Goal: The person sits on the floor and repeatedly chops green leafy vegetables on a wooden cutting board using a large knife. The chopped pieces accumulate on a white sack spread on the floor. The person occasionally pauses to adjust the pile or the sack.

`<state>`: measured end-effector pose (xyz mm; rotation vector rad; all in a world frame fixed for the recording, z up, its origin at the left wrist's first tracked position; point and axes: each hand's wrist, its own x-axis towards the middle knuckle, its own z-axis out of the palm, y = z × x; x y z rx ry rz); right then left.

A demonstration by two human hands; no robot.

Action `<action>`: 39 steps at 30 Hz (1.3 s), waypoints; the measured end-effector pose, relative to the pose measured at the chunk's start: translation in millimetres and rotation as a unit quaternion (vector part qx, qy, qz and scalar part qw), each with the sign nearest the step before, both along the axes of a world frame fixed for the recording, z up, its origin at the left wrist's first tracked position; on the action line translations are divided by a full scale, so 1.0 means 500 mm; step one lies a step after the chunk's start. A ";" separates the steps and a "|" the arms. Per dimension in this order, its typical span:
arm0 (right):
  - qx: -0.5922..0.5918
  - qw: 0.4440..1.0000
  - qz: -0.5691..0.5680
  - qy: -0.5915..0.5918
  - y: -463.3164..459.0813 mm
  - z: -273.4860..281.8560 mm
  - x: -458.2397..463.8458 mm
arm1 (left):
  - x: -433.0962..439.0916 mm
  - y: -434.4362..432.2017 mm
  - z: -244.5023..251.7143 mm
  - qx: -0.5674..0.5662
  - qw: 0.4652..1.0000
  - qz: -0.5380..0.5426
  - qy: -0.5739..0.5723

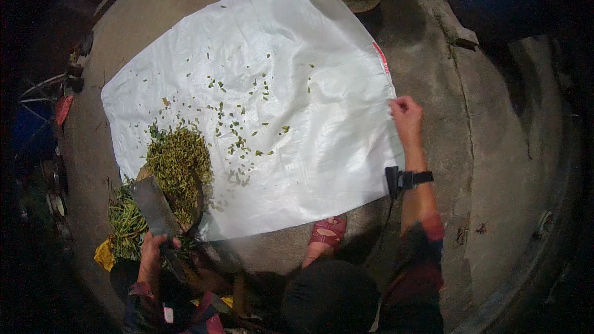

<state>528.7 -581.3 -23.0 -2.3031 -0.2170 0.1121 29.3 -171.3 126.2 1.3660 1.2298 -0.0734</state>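
My left hand [152,249], at the lower left, grips a broad-bladed cleaver [155,206] by its handle. Just beyond the blade lies a heap of chopped green plant pieces [176,157], with part of a dark curved rim [199,195] showing at its right; what that rim belongs to is mostly hidden. On the far right, my right hand [408,113] pinches the edge of a white woven plastic sack [325,148] spread on the ground. Scattered green bits [239,141] dot the sack's middle. Long uncut green stems [125,218] are bunched left of the cleaver.
A foot in a red sandal [328,234] is at the sack's near edge. Concrete ground [445,148] surrounds the sack. Something yellow [104,254] sits beside the stems, and a dark blue rounded object [494,2] stands at the upper right. A strapped device [408,179] is on my right wrist.
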 end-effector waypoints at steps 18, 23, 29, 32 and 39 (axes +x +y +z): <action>-0.219 0.970 -0.103 0.016 -0.126 -0.002 -0.258 | -0.090 -0.039 0.054 -0.060 0.994 0.031 -0.089; -0.059 0.996 -0.028 -0.057 -0.042 0.169 -0.296 | -0.118 -0.050 0.062 -0.041 0.987 0.042 -0.153; 0.000 0.998 0.048 -0.029 0.014 0.271 -0.320 | -0.184 -0.040 0.063 -0.061 0.980 0.049 -0.181; 0.056 0.994 0.053 0.075 0.036 0.310 -0.327 | -0.215 -0.021 0.074 -0.069 0.974 0.060 -0.205; -0.116 0.982 0.133 0.072 0.108 0.492 -0.359 | -0.272 0.022 0.115 -0.097 0.900 0.187 -0.381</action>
